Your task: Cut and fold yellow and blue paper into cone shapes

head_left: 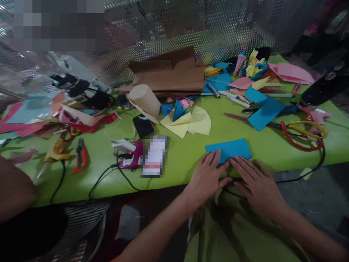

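Note:
A folded blue paper (237,148) lies flat near the front edge of the green table. My left hand (207,174) rests on its left lower part, fingers extended and slightly apart. On its lower edge lie the fingertips of my right hand (255,180), stretched out flat. The two hands almost meet at the paper's near edge, and neither grips anything. Behind and to the right is another piece of blue paper (264,109), bent at an angle, beside scissors with red and yellow handles (302,136).
Left of my hands are a phone (155,156), a purple power socket (133,156) with cables, and red pliers (83,156). Yellow paper pieces (200,120) and brown paper (169,78) lie behind. A pink glue gun (317,115) is at right. Another person's arm (15,185) is at far left.

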Motion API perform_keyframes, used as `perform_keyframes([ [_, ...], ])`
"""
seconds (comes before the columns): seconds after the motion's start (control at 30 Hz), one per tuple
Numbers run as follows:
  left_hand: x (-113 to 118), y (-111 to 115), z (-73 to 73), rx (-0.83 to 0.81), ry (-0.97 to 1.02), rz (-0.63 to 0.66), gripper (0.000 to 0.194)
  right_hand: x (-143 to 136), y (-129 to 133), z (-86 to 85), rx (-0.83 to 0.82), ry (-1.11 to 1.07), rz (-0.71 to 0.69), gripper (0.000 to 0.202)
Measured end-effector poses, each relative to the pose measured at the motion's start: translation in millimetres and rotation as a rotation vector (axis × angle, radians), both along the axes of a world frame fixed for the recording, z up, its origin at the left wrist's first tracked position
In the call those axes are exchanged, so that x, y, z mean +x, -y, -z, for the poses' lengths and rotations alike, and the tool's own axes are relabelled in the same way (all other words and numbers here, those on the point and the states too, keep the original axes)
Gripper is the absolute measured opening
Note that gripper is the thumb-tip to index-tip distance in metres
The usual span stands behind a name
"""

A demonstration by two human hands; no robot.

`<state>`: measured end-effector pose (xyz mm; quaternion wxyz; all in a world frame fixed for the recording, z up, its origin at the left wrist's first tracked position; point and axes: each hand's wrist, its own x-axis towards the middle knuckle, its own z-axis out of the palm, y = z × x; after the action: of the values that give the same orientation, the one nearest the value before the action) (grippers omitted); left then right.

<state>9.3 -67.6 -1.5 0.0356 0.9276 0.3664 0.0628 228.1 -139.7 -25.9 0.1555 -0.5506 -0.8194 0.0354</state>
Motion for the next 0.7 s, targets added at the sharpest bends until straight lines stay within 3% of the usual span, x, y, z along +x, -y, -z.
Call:
perform_keyframes([
  [0.23, -10.3, 0.8, 3.4, -0.005, 0.006, 0.015, 0.063, 30.0, 5.4, 8.4, 0.086, 0.074, 0.098, 0.067],
  [0.7, -70.9, 32.1, 1.2, 0.041, -0.035, -0.17, 0.057, 32.1, 3.6, 12.0, 0.093, 0.035, 0.085, 0.066],
])
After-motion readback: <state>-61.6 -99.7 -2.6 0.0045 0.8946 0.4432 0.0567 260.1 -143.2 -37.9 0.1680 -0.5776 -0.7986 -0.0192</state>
